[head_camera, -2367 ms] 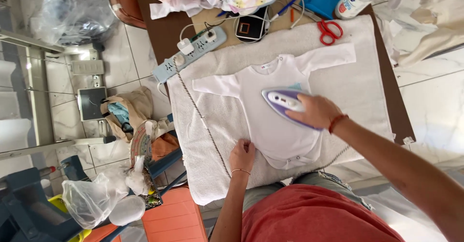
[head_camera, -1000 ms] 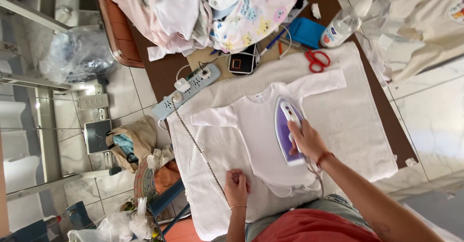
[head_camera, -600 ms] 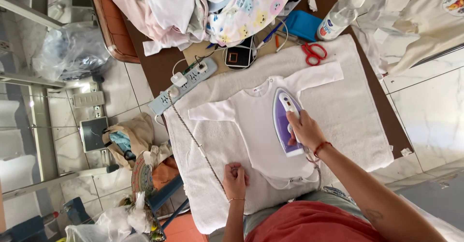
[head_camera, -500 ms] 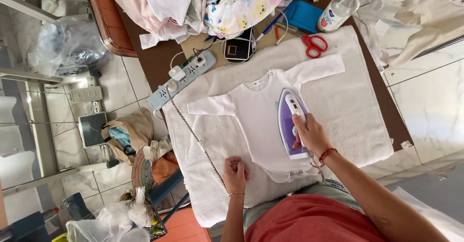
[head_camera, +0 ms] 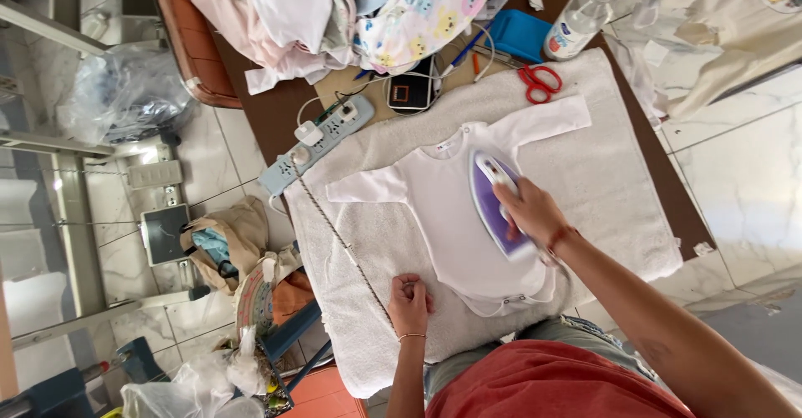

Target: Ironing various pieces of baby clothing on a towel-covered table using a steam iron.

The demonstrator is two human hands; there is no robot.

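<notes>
A white long-sleeved baby bodysuit (head_camera: 443, 209) lies flat on a white towel (head_camera: 601, 176) spread over a brown table. My right hand (head_camera: 530, 209) grips the handle of a purple and white iron (head_camera: 493, 201) that rests on the right side of the garment's body. My left hand (head_camera: 409, 301) is closed in a loose fist, pressing on the towel by the garment's lower left hem, next to the iron's braided cord (head_camera: 338, 234).
At the table's far edge are a power strip (head_camera: 313, 144), a small black device (head_camera: 409, 92), red scissors (head_camera: 539, 82), a blue box (head_camera: 518, 34), a spray bottle (head_camera: 576, 25) and a heap of baby clothes (head_camera: 351, 9). Bags and clutter cover the floor at left.
The iron and my right hand have slid across the bodysuit, from its right hip up toward the chest and back down a little. My left hand has stayed by the hem.
</notes>
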